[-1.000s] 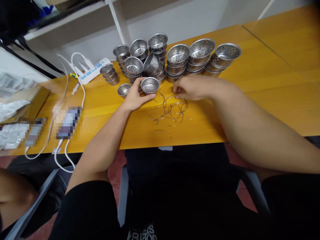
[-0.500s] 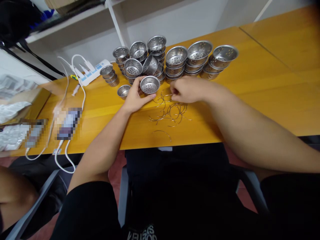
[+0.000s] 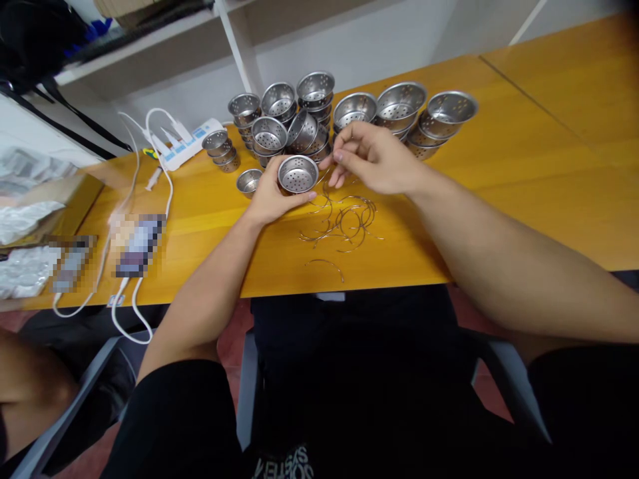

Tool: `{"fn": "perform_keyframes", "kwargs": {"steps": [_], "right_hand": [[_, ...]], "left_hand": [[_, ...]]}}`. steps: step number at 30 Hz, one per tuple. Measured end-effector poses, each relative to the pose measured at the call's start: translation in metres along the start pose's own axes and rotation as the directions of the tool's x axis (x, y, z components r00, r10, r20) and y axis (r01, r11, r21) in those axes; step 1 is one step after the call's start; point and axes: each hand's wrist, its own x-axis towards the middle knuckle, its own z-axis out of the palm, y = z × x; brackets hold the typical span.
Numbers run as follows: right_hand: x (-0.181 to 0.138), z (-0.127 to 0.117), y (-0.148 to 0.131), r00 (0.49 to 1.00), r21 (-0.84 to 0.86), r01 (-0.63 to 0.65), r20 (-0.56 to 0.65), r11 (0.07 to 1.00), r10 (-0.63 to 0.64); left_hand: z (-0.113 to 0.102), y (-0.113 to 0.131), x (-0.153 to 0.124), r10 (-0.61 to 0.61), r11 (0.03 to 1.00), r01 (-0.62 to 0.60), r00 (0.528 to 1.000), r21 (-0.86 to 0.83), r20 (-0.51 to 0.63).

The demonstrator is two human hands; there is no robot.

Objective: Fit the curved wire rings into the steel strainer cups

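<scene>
My left hand (image 3: 272,196) is wrapped around a small perforated metal cup (image 3: 298,175), its thumb along the near side and the open top tilted towards me. Just right of that cup is my right hand (image 3: 362,156), its thumb and forefinger pinched together and the other fingers loosely curled. Whatever thin thing may be in the pinch is too small to make out. Below the right hand, a loose pile of thin curved wires (image 3: 357,223) lies on the table. One single wire (image 3: 327,261) lies apart, closer to the table's front edge.
Stacks of perforated metal cups (image 3: 399,103) stand behind both hands. A small cup (image 3: 248,181) sits left of my left hand. Further left are a power strip (image 3: 194,143), white cables, a phone (image 3: 141,246) and a cardboard box (image 3: 64,206). Another person's leg (image 3: 30,399) shows lower left.
My right hand has risen from the wires and turned, its pinched fingers coming left towards the cup. The left hand keeps its hold, with the cup shifted slightly down.
</scene>
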Motion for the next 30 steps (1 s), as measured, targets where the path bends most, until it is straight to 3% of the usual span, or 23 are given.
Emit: {"fn": "perform_keyframes", "kwargs": {"steps": [5,15,22,25,30], "right_hand": [[0.002,0.012,0.002,0.997,0.042,-0.016,-0.076,0.999,0.020],[0.002,0.009,0.004,0.996,0.056,-0.029,-0.079,0.998,0.033],[0.007,0.025,0.020,0.992,0.368,0.101,-0.103,0.924,-0.068],[0.007,0.030,0.020,0.995,0.492,0.100,-0.059,0.865,-0.081],[0.006,0.023,0.014,0.997,0.555,0.077,-0.063,0.828,-0.051]], "left_hand": [[0.004,-0.003,0.000,0.047,0.999,-0.047,0.999,-0.018,0.008],[0.008,-0.005,-0.002,0.051,0.998,-0.052,0.998,0.029,0.028],[0.016,-0.017,0.002,0.086,0.988,-0.090,0.996,-0.128,-0.038],[0.016,-0.022,0.004,0.110,0.980,-0.120,0.992,-0.160,-0.068],[0.013,-0.022,0.008,0.107,0.983,-0.118,0.991,-0.140,-0.081]]}}
